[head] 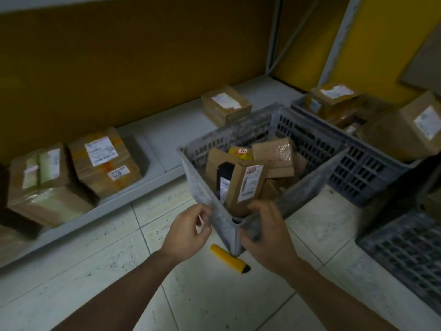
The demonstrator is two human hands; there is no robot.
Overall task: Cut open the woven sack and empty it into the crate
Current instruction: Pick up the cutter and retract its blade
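Observation:
A grey slatted plastic crate (310, 177) stands on the tiled floor, its near corner pointing at me. Several brown cardboard parcels (245, 185) with white labels lie inside it. My left hand (188, 231) is at the crate's near-left rim, fingers curled against the wall. My right hand (265, 232) grips the near-right rim by the corner. A yellow utility knife (229, 258) with a black tip lies on the floor just below the crate's corner, between my forearms. No woven sack is visible.
A low grey shelf (164, 151) along the yellow wall holds taped cardboard boxes (105, 161). A second grey crate (358, 168) full of parcels sits behind to the right. Another dark crate (405, 254) lies at the right edge.

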